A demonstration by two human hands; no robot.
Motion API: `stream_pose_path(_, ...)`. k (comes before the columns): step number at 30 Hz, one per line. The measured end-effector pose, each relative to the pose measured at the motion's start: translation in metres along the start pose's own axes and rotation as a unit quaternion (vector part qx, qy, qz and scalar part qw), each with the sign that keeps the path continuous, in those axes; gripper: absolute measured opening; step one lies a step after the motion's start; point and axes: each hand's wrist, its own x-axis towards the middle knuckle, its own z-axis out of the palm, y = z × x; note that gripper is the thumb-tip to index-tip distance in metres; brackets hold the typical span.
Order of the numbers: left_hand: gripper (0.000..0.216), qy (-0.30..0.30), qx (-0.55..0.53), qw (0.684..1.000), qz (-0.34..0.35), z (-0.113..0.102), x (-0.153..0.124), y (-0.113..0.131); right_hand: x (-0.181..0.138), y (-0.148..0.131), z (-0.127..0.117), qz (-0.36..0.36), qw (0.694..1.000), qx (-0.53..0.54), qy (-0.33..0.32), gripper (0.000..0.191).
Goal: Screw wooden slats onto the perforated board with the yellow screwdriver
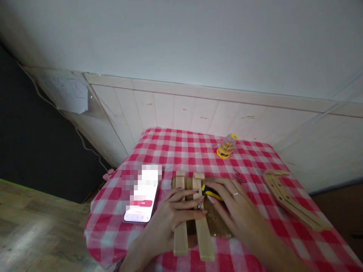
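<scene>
Two pale wooden slats (pixel 206 240) lie side by side across a brown wooden board (pixel 219 221) on the table. My left hand (pixel 176 211) reaches over both slats from the left, its fingers closed around them near the middle. A small dark screw or bolt shows near its fingertips. In my right hand (pixel 236 202) is a black and yellow screwdriver (pixel 212 192), gripped by the handle, which points left towards the right slat. The screwdriver's tip cannot be made out. A ring is on one right finger.
A lit phone (pixel 144 206) lies left of the slats on the red checked tablecloth (pixel 170 145). Behind stands a clear, yellow-based bit container (pixel 227 146). Small metal pieces (pixel 238 178) lie beyond my right hand. Curved wooden parts (pixel 286 196) rest at the right edge.
</scene>
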Motion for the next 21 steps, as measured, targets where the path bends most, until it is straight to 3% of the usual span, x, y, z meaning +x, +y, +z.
stream_pose_path(4,0.051,-0.001,0.007,1.0,0.006,0.0,-0.001,0.0,0.015,-0.008,-0.006,-0.061,0.997,-0.042,-0.038,0.033)
stream_pose_path(8,0.038,-0.006,0.031,0.999,0.012,0.0,-0.003,0.002,0.024,-0.008,0.005,-0.108,0.99,-0.047,-0.075,0.039)
stream_pose_path(14,0.044,-0.033,0.048,0.998,0.02,0.0,-0.007,0.0,0.025,-0.012,0.015,-0.138,0.988,-0.039,-0.051,0.055)
stream_pose_path(18,0.05,-0.023,0.046,0.999,0.014,-0.001,-0.009,-0.001,0.024,-0.004,0.002,-0.106,0.993,0.029,-0.052,0.055)
stream_pose_path(21,0.051,-0.027,0.033,0.999,0.009,-0.005,-0.012,0.002,0.014,0.01,-0.012,-0.023,0.997,0.065,-0.034,0.04)
